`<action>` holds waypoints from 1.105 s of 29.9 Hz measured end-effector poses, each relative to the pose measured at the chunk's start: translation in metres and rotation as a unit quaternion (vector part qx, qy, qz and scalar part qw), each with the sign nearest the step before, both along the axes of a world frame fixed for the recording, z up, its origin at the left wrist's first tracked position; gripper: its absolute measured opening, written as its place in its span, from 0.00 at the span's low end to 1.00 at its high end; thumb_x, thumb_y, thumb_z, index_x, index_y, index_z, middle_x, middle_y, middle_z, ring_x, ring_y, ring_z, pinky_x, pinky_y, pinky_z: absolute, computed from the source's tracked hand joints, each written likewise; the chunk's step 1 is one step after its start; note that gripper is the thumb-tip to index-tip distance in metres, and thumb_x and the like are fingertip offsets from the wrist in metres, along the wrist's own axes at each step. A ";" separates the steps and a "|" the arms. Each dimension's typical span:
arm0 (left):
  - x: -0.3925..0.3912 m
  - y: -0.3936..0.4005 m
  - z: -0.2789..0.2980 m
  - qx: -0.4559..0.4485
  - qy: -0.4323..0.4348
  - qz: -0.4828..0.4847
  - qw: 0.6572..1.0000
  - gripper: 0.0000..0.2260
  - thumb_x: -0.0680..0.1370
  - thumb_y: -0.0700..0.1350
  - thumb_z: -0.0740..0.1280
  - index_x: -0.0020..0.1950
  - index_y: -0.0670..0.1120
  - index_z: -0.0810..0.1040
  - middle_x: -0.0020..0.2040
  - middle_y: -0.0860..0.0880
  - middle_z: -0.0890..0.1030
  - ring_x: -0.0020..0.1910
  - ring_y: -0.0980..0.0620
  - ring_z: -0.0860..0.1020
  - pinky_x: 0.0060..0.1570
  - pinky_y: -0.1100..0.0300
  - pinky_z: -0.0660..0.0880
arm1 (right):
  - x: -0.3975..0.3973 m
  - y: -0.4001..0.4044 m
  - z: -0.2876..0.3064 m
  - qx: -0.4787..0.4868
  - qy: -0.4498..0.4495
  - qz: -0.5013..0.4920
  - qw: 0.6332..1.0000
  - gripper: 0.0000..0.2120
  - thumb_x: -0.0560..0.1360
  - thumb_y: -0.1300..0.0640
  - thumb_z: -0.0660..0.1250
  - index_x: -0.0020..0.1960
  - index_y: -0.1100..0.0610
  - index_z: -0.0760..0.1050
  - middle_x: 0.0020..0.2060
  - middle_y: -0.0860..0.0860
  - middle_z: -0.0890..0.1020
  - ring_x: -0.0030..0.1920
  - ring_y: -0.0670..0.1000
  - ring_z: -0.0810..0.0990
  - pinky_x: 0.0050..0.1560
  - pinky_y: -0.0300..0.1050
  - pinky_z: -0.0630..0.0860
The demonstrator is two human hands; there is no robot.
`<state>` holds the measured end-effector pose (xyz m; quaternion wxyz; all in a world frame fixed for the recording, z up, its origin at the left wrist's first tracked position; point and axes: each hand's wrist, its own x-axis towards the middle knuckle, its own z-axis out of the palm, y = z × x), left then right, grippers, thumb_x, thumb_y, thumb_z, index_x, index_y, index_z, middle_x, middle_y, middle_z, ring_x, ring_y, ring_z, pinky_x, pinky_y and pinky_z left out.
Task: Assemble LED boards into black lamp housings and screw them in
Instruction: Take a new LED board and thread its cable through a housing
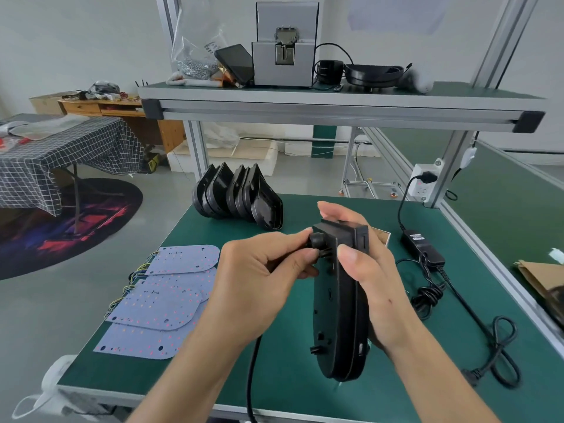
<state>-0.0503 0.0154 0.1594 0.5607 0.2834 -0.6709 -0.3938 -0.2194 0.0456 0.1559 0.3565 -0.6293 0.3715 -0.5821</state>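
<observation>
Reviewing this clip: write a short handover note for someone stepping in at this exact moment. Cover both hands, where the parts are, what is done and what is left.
Right hand grips a black lamp housing, held on edge above the green bench.
Left hand pinches the black knob-like fitting near the housing's top; a black cable hangs below this hand.
More housings stand in a row at the bench's far left.
LED boards lie overlapped at the left edge.
Done: no board visibly fitted.
Left: seat a board in each housing and screw it in. No screwdriver clearly visible.
</observation>
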 end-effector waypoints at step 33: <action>0.015 -0.002 -0.024 0.087 -0.172 0.022 0.981 0.16 0.76 0.66 0.64 0.44 0.55 0.81 0.28 0.58 0.68 0.27 0.56 0.63 0.29 0.65 0.62 | -0.007 -0.007 -0.031 -0.007 0.034 0.019 0.999 0.21 0.72 0.47 0.67 0.66 0.44 0.76 0.77 0.41 0.70 0.79 0.50 0.66 0.71 0.44 0.68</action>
